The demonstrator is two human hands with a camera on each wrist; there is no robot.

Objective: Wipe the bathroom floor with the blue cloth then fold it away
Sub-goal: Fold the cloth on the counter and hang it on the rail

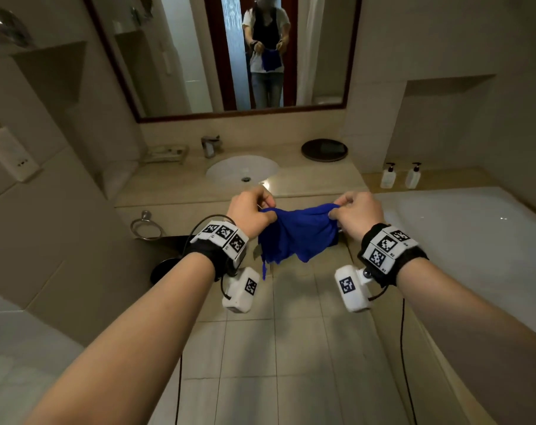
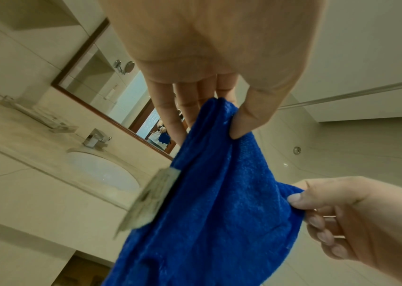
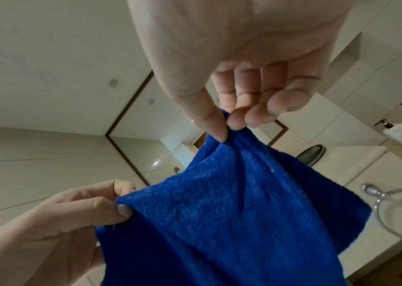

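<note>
1. A bathroom, likely in a hotel or a home: an oval white sink [image 1: 242, 170] is set in a beige stone counter [image 1: 168, 179] at 12 o'clock, with a chrome tap [image 1: 210, 145] behind it.
2. A wood-framed mirror [image 1: 180, 56] hangs above the counter.
3. A white bathtub [image 1: 463, 228] lies at 2 o'clock, with two pump bottles [image 1: 400, 176] on the ledge at its head.
4. A chrome towel ring [image 1: 147, 229] hangs on the counter front at 10 o'clock.
5. Beige tiles cover the floor [image 1: 291, 348] and walls.

Head view down over both arms; wrist views close, upward, sharing the blue cloth [image 1: 297, 233].
</note>
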